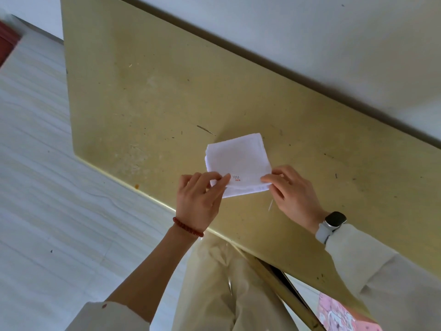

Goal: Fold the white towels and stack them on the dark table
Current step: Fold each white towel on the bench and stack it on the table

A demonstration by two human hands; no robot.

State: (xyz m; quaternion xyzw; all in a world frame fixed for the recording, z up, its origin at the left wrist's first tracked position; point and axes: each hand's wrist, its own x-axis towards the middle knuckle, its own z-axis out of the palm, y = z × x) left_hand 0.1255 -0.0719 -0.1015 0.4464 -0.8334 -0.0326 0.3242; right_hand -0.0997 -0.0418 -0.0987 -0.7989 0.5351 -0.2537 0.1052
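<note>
A folded white towel (238,164) lies flat as a small square on the table (148,91), centre of the frame, near the table's lower edge. The left hand (200,199) pinches the towel's lower-left corner between thumb and fingers. The right hand (292,189) pinches the lower-right corner. A red bead bracelet (187,227) circles the left wrist; a watch (333,222) sits on the right.
</note>
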